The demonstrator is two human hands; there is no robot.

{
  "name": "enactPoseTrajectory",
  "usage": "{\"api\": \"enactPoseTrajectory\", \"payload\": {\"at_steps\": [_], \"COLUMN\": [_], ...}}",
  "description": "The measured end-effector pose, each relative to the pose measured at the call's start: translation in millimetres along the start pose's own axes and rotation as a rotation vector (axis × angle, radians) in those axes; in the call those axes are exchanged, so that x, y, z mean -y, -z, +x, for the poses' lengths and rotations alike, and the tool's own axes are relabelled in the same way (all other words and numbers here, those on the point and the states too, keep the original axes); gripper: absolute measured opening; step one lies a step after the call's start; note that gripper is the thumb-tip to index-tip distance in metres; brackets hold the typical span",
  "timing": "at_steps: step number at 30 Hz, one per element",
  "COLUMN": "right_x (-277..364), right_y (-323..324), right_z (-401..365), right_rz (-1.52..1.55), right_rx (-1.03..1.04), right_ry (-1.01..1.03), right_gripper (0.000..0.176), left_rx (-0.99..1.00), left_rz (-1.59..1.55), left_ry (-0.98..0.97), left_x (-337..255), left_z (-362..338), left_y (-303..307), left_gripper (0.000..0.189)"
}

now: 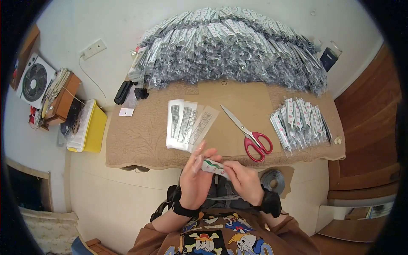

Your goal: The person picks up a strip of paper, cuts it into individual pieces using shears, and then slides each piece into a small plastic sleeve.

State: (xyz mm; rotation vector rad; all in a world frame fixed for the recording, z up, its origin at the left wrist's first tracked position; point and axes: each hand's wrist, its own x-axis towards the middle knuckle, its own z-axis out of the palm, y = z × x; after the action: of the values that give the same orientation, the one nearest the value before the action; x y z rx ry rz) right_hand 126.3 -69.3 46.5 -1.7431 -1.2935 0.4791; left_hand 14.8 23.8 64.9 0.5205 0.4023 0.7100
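A small white packet (pixel 215 168) with a green wavy stripe and red flower marks is held between my two hands, just in front of the table edge. My right hand (pixel 246 182) pinches its right end with closed fingers. My left hand (pixel 196 185), palm up, holds the left end near the thumb, where clear plastic shows. Beyond my left hand lies a fanned stack of clear printed sleeves (pixel 187 123). Scissors (pixel 248 134) with red handles rest to its right, blades pointing away. A smaller pile of similar patterned packets (pixel 301 123) lies at the right.
A large heap of plastic-wrapped packets (pixel 229 51) fills the back of the table. Brown cardboard (pixel 233 95) lies on the quilted tablecloth (pixel 136 148). A black case (pixel 123 92) is at the left. Below the right side sits a grey roll (pixel 273 181).
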Motion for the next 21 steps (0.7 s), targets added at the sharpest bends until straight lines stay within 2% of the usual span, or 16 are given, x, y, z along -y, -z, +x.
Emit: {"api": "enactPoseTrajectory", "payload": {"at_steps": [1,2,5,10,13,14,17,18,21], "right_x": [-1,-1,1,-8,-15,-15,-9,-9,-11], "right_y": [1,5,17,8,13,17,29,27,19], "right_z": [2,2,3,2,0,-1,-7,-10,-17], "right_rz": [-0.230,-0.229,-0.561,-0.473,-0.260,-0.260,0.260,0.261,0.807], "right_rx": [-0.077,-0.076,0.193,0.059,-0.022,-0.022,-0.117,-0.117,-0.222], "right_ry": [0.166,0.165,0.472,0.549,0.503,0.502,0.001,0.001,-0.237], "right_gripper": [0.022,0.022,0.031,0.034,0.030,0.030,0.024,0.024,0.021], "left_rx": [-0.016,-0.018,0.148,0.199,0.009,0.009,0.026,0.025,0.010], "left_rz": [-0.095,-0.095,-0.371,-0.507,-0.342,-0.341,0.839,0.839,1.343], "left_ry": [-0.004,-0.003,0.038,0.145,0.198,0.198,-0.399,-0.399,-0.633], "left_x": [2,4,12,10,-6,-9,-25,-27,-32], "left_z": [1,3,15,18,14,20,37,37,38], "left_y": [3,11,41,48,17,16,17,19,25], "left_gripper": [0.044,0.044,0.041,0.042,0.040,0.040,0.032,0.032,0.031]}}
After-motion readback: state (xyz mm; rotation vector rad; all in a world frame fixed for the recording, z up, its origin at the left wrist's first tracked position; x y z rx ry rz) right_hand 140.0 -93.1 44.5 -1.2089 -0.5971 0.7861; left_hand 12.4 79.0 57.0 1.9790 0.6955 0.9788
